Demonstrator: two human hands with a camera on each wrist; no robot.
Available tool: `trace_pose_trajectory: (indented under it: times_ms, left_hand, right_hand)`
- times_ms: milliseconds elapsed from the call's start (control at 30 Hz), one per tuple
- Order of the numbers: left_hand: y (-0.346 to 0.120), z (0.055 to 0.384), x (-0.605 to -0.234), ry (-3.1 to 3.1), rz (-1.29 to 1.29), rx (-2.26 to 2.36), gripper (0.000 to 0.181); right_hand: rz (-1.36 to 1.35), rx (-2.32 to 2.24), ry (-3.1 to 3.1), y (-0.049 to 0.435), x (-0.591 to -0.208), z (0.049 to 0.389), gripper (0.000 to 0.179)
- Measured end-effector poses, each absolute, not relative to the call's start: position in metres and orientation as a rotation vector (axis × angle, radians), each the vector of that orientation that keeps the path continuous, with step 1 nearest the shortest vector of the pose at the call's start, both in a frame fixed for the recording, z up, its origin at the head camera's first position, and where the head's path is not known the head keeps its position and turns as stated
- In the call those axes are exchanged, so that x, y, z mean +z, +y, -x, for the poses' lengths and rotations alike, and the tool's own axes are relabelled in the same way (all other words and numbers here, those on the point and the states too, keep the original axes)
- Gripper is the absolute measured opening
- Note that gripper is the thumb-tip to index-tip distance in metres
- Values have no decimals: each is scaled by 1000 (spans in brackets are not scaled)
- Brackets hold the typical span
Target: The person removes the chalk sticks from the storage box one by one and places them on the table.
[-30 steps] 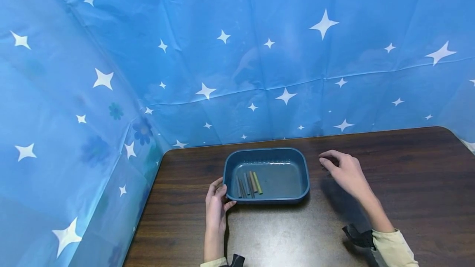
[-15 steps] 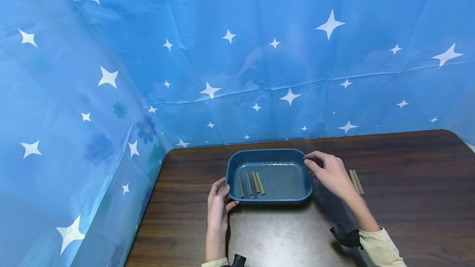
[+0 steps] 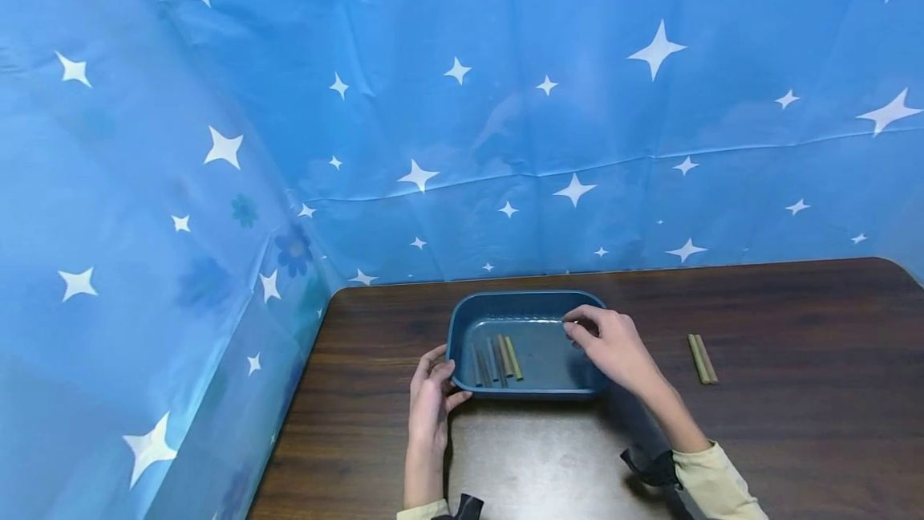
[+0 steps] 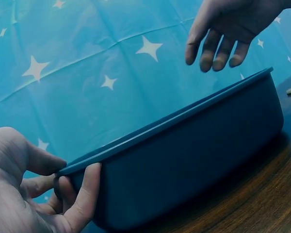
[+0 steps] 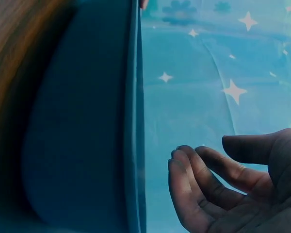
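As head (alone) shows, sticks (image 3: 504, 356), inside tray (image 3: 534, 394)

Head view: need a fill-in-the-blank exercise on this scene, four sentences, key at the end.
1. The left hand grips the tray at its ____ end.
2. The right hand hovers over the tray and holds ____.
3. Outside the tray, ____ sticks lie on the table.
4. The stars on the backdrop are ____.

Missing words: left; nothing; two; white.
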State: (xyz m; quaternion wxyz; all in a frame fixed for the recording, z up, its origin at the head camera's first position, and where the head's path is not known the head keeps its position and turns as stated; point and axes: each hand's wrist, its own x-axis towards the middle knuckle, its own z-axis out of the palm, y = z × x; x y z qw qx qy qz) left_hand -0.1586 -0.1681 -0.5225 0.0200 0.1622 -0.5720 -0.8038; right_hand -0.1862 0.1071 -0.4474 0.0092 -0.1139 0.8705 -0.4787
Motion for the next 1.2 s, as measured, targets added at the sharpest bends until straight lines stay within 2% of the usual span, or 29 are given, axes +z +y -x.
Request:
trace_pose_trajectory:
  times_ms: [533,1200]
  left_hand:
    - [-168,158,-522,-1782,-500,-2494,43]
    - [-167,158,-520,-1784,-515,-2489,42]
  right_hand:
    - [373,-1502,2654,68,-467,188,22]
    - [345,-1369,2636,28,-494,195,40]
